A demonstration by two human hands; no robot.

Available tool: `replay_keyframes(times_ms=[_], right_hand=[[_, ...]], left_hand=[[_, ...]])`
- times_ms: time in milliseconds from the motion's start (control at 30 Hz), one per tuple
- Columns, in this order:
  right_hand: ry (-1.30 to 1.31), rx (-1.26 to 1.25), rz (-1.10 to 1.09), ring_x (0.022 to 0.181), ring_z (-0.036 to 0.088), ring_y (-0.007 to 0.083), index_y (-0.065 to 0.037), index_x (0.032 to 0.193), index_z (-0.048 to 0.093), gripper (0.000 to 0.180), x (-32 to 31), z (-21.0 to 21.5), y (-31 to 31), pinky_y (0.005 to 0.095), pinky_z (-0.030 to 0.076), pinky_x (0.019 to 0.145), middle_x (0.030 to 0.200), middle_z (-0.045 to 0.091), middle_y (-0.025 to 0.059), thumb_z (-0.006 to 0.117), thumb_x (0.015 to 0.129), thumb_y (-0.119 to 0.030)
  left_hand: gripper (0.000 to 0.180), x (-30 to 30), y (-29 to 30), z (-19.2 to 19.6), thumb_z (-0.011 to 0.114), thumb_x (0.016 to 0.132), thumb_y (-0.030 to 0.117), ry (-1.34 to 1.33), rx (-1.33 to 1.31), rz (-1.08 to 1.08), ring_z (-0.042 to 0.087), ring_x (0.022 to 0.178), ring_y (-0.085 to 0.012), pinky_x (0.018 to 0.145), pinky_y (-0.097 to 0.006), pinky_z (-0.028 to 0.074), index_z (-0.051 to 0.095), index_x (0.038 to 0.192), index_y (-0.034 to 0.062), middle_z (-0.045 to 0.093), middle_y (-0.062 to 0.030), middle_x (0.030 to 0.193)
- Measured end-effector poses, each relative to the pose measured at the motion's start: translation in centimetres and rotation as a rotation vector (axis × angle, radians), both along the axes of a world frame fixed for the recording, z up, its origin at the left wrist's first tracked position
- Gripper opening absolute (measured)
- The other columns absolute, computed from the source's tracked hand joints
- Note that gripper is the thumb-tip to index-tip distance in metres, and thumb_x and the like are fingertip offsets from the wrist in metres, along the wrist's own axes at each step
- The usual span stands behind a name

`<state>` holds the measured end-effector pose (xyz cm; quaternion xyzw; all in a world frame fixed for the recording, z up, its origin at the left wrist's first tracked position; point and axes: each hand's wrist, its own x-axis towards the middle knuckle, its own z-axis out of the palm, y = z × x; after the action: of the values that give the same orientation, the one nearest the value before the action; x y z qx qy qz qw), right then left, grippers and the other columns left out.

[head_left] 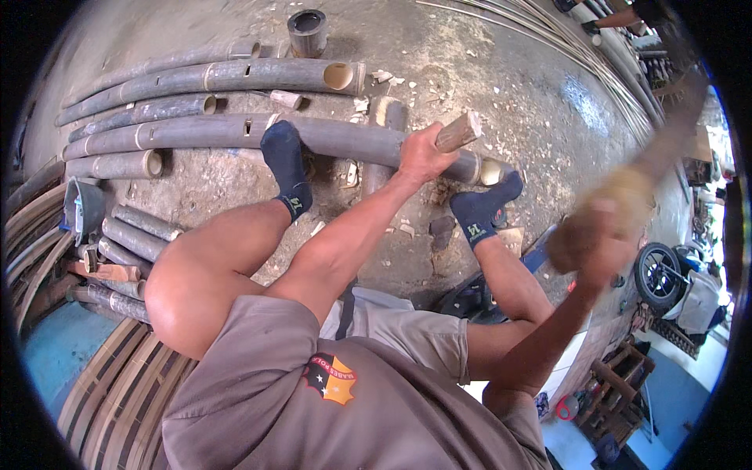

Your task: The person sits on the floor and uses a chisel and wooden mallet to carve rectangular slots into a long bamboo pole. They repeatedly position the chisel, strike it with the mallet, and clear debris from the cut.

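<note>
A long grey bamboo pole (pixel 345 139) with a small slot cut in it lies across the floor in front of me. My left foot in a dark sock (pixel 286 160) rests against it, and my right foot (pixel 489 205) is at its open right end. My left hand (pixel 427 154) is closed around a short thick wooden stick (pixel 458 131), held over the pole; its lower end is hidden by the hand. Raised at the right, my right hand (pixel 599 247) grips a long brown tool (pixel 623 196), too smeared by motion to tell its kind.
Beyond lie more slotted bamboo poles (pixel 266 76) and a metal can (pixel 307 34). A short bamboo block (pixel 388 113) sits under the pole. Wood chips litter the floor. A grey bucket (pixel 84 207) and cut bamboo pieces stand left; a wheel (pixel 658 271) is right. Another person's hand (pixel 591 28) shows far right.
</note>
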<state>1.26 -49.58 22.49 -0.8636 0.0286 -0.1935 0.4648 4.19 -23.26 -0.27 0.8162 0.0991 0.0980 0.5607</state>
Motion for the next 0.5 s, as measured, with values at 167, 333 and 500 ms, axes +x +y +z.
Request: replay_keyframes(times_ms=[167,333,500], right_hand=[[0.034,-0.08,-0.077,0.11,0.067,0.0273,0.001,0.141,0.054,0.057,-2.2,-2.9,3.2,0.0423,0.055,0.097,0.124,0.067,0.016,0.071,0.099,-0.034],[0.422,-0.136,0.142,0.115,0.066,0.0288,0.001,0.144,0.052,0.061,-3.7,-6.3,3.5,0.0445,0.053,0.1,0.128,0.066,0.0177,0.072,0.097,-0.032],[0.194,0.811,0.068,0.12,0.065,0.0303,0.001,0.148,0.05,0.065,-4.3,-9.6,-2.4,0.0467,0.051,0.104,0.131,0.065,0.0194,0.074,0.096,-0.03]], left_hand=[[0.048,0.4,-0.8,0.0,0.088,0.072,0.031,-0.041,-0.053,-0.018,0.073,0.089,-0.0414,0.078,-0.048,0.057,0.068,0.106,0.0046,0.074,-0.0213,0.094],[0.044,-0.7,-0.1,-0.2,0.088,0.072,0.032,-0.011,0.047,0.037,0.071,0.089,-0.0412,0.077,-0.05,0.056,0.063,0.098,0.0075,0.073,-0.0173,0.094],[0.046,-0.7,-0.9,0.8,0.088,0.073,0.033,0.006,0.031,-0.024,0.071,0.091,-0.0423,0.078,-0.051,0.056,0.063,0.102,0.0073,0.073,-0.0193,0.095]])
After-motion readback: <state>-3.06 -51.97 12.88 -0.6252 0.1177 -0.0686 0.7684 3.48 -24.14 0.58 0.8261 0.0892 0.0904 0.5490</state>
